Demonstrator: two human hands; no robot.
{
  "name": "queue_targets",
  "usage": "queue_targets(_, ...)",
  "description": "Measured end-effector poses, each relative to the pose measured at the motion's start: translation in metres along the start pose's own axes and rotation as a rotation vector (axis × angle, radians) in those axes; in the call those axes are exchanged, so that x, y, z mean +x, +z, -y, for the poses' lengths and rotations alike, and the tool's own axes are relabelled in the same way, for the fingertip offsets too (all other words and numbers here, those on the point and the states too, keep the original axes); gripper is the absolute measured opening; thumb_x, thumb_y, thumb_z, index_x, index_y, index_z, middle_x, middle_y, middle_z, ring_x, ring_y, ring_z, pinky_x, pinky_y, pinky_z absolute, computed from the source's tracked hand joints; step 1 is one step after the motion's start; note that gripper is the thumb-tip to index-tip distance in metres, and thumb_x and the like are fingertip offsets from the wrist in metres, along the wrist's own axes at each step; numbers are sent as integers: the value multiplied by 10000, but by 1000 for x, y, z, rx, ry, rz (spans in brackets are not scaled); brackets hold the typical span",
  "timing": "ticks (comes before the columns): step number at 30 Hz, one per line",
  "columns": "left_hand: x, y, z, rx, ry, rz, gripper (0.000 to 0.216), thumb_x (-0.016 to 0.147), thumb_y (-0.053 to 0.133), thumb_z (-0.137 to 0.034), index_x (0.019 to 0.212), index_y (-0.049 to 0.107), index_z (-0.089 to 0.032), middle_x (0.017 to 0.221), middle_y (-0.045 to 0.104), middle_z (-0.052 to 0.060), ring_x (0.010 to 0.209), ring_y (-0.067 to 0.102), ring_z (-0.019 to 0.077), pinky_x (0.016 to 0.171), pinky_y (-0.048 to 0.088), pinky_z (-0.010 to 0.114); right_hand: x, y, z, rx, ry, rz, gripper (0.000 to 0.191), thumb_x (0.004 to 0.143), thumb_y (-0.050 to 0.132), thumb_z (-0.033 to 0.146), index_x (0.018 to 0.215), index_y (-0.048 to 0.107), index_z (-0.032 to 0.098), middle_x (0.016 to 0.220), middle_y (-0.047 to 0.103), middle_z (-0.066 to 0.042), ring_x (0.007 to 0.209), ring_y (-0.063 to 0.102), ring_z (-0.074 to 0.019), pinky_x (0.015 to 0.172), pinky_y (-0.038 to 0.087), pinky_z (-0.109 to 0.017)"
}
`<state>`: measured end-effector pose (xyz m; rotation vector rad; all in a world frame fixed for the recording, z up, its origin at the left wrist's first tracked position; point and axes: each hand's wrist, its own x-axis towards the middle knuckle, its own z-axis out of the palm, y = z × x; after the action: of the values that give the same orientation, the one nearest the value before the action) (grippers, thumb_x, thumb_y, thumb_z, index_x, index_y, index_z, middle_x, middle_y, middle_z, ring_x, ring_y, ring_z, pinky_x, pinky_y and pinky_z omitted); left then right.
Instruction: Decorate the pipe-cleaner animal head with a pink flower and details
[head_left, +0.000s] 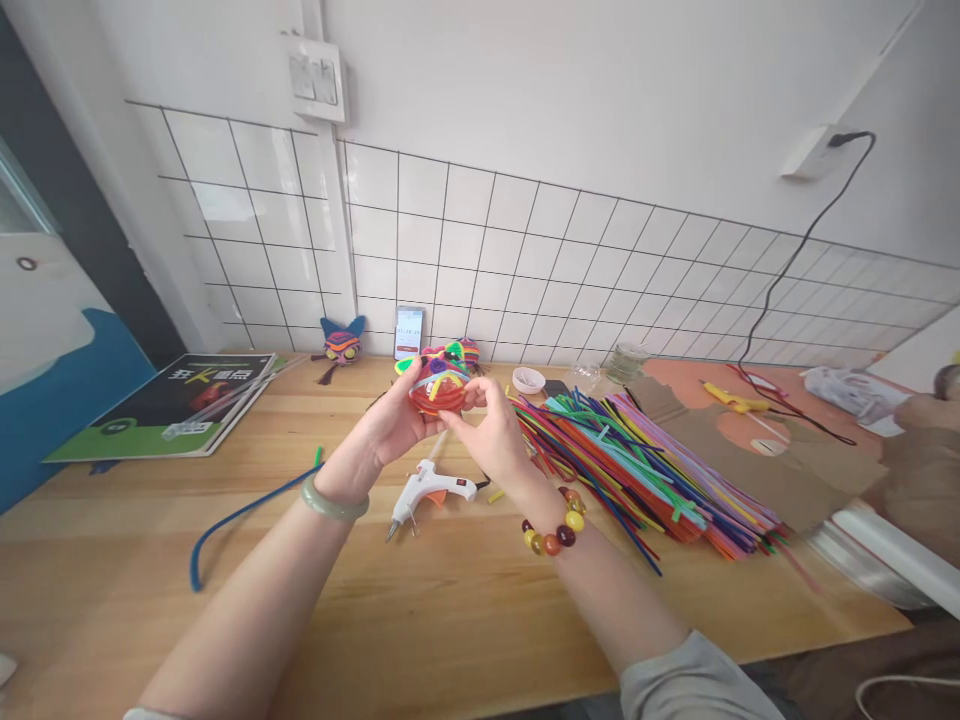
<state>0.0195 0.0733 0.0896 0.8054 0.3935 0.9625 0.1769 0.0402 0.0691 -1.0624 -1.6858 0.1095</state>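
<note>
My left hand (399,418) grips a colourful pipe-cleaner animal face (438,394) from its left side, thumb along the edge. It has a red lower part, a yellow curved strip and green-edged ears. My right hand (491,430) pinches at its right edge; whether a small strip is between those fingertips, I cannot tell. Below both hands, a white hot glue gun (431,487) lies on the wooden table (420,620), nozzle toward me. A bent blue pipe cleaner (247,513) lies by my left forearm. To the right of my right hand spreads a pile of pipe cleaners (637,465).
A blue-eared craft face (343,341) and an upright phone (409,332) stand by the wall. A magazine (172,405) lies left. Rightward are a small bowl (529,380), a glass jar (627,362), cardboard (795,480) and a yellow glue gun (733,398). Another person's arm (926,450) shows far right.
</note>
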Motion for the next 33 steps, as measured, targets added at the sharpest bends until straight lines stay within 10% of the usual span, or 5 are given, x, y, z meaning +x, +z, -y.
queue_targets(9,-2,-4,-2,306,124,152,430,722,791,-143,1128,652,-171,1195,680,110,1071,645,224,960,492,345,2,-7,-5,119,-5,-46,322,801,714,243,1006,466,245,914,573,-22,843,594,-174,814,509,-344)
queue_targets(19,-1,-9,-6,525,356,140,593,654,835,-137,1190,590,-203,1212,677,95,1100,638,258,910,519,339,6,-17,-13,195,-11,-5,298,784,736,253,935,479,243,842,601,-1,774,610,-159,757,508,-314)
queue_targets(33,-3,-17,-11,564,305,186,654,613,834,-65,1190,583,-243,1166,693,70,1039,664,257,853,543,350,5,-23,-24,88,-6,144,258,815,701,296,924,475,239,852,642,-24,808,632,-185,757,496,-323)
